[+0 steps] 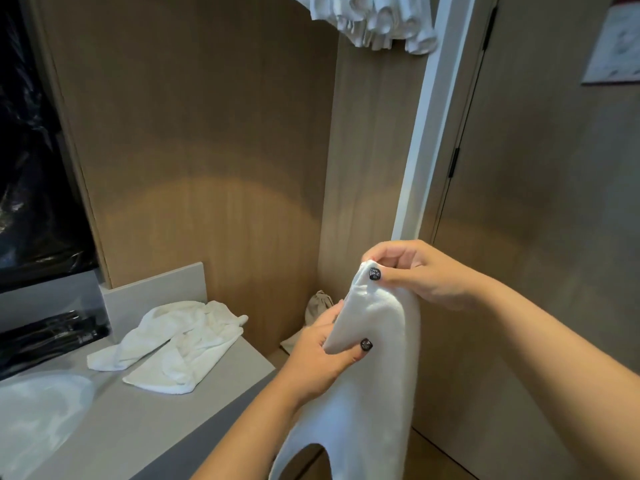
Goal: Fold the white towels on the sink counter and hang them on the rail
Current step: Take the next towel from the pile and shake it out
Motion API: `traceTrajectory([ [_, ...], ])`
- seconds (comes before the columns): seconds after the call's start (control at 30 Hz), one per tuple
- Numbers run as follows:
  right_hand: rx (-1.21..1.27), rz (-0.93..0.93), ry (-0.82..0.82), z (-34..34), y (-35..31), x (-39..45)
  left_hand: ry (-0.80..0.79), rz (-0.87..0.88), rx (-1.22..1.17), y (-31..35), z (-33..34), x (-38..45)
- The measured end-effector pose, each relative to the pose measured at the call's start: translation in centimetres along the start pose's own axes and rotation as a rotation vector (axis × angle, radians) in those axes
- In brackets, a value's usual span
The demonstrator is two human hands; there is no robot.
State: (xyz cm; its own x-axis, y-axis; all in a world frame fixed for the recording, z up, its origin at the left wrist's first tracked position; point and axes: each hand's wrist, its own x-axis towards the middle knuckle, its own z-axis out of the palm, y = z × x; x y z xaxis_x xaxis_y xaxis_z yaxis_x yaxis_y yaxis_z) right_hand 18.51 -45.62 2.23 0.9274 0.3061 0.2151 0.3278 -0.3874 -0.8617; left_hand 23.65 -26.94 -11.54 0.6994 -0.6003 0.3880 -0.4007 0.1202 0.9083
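Overhead-free, towel (374,358) between hands (pinched)

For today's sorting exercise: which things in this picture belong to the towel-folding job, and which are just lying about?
Part of the job:
held towel, gripped by left hand and right hand
crumpled towels on the sink counter
hung towels above

Just lying about:
cloth bag in the corner
black packets by the mirror
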Motion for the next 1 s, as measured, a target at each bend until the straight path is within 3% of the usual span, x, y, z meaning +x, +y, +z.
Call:
traceTrajectory([
  [0.13,-0.073,0.018,0.156,-1.6,0.6,-1.6,0.011,-0.127,-0.100,-0.2,2.1,0.4],
  [0.23,-0.192,0.039,0.357,-2.6,1.7,-3.2,-0.027,-0.157,-0.082,-0.9,3.5,0.1],
  [0.4,-0.308,0.082,0.553,-3.6,3.0,-5.6,-0.097,-0.133,-0.120,-2.1,6.5,0.6],
  [0.67,-0.590,0.077,0.908,-5.3,4.7,-8.6,-0.159,-0.098,0.173,-5.4,9.1,1.7],
  [0.87,-0.586,0.075,1.072,-7.8,6.1,-10.3,0.042,-0.148,0.344,-8.2,10.0,2.2],
  [1.0,-0.530,0.075,1.095,-9.3,6.7,-10.4,0.238,-0.007,0.347,-8.9,9.3,2.3],
])
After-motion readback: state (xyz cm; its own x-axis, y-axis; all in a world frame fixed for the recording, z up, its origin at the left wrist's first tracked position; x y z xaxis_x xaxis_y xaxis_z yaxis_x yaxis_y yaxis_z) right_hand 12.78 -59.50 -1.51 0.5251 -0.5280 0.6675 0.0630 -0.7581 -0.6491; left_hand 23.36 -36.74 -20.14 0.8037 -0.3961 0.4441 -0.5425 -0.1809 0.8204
